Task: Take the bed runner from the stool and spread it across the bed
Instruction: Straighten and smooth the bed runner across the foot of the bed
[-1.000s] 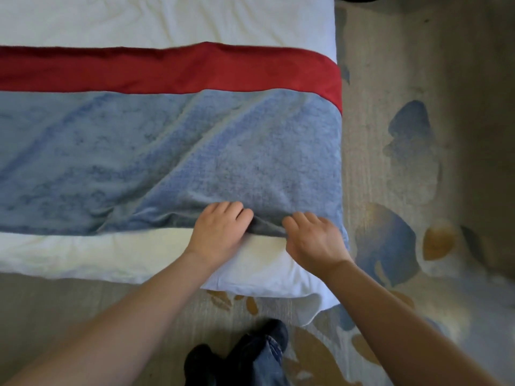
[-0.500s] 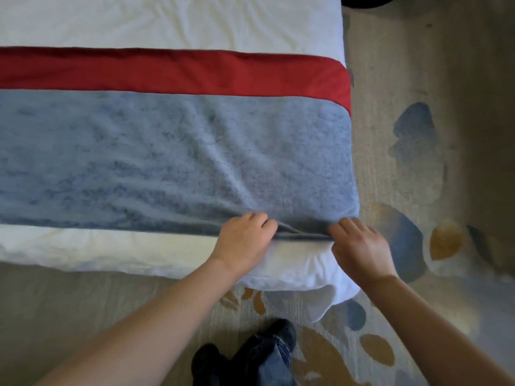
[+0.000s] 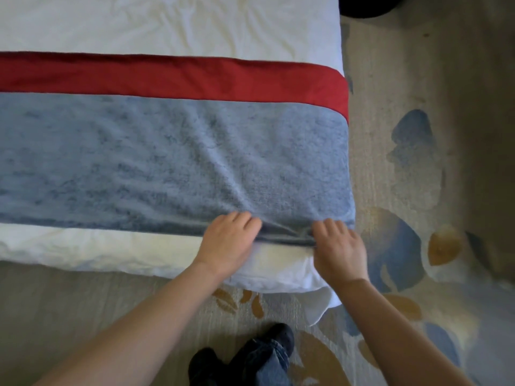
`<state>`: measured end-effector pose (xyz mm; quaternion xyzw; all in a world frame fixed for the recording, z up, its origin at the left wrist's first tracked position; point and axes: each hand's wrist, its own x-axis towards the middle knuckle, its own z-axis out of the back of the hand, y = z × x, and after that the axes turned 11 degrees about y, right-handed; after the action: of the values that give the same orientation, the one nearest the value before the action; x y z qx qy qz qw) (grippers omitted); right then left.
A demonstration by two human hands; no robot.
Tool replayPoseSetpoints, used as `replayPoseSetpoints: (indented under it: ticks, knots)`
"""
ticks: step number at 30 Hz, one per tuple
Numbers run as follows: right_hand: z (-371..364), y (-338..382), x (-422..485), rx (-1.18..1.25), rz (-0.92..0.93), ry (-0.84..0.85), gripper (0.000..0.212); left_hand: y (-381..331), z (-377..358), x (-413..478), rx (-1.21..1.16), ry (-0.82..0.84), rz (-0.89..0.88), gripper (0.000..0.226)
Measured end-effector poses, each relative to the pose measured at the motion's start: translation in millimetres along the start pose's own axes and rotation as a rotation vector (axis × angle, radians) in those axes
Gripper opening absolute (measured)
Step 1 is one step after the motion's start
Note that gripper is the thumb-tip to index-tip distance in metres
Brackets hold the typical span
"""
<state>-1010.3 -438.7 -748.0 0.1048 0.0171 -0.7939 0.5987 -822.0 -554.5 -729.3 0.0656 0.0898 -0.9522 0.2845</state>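
Note:
The bed runner, blue-grey plush with a red band along its far side, lies flat across the white bed. Its right end hangs over the bed's right edge. My left hand grips the runner's near hem, fingers curled over it. My right hand grips the same hem close to the bed's near right corner. A small bunch of folded fabric sits between the two hands. White duvet shows below the hem.
Patterned carpet with blue and ochre shapes lies to the right and in front of the bed. A dark round object sits at the top edge. My dark shoes and jeans are below.
The large diagonal folds in the runner have been pulled out and it now lies smoother. Both hands slid rightwards along the near hem, and the right hand came back closer to the left.

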Motion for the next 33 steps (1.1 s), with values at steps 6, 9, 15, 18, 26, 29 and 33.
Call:
replayPoseSetpoints:
  ticks: [6,9,15,18,26,29,33]
  knots:
    - [5.9,87.8,34.4,0.021,0.314,-0.091,0.038,56.1,7.3,-33.0,0.108,0.054,0.185,0.027]
    - [2.3,120.6,46.2,0.035,0.292,-0.094,0.034,83.7,4.9,-47.3,0.118,0.091,0.252,0.024]
    - [-11.2,134.0,22.2,-0.002,0.222,-0.096,0.034,96.7,1.1,-67.5,0.115,0.089,0.079,0.033]
    - [-6.4,150.1,21.7,-0.046,0.179,-0.146,0.034,112.9,3.3,-77.6,0.158,-0.022,0.065,0.034]
    - [-6.7,257.4,50.3,-0.133,0.296,-0.059,0.041,209.6,1.2,-138.3,0.24,0.081,0.218,0.031]
    - [-5.7,278.9,61.2,-0.123,0.253,-0.032,0.045,236.0,4.2,-149.5,0.253,0.122,0.242,0.032]
    - [-16.3,286.1,52.9,-0.065,0.192,0.046,0.046,243.2,1.3,-155.2,0.238,0.11,0.149,0.036]
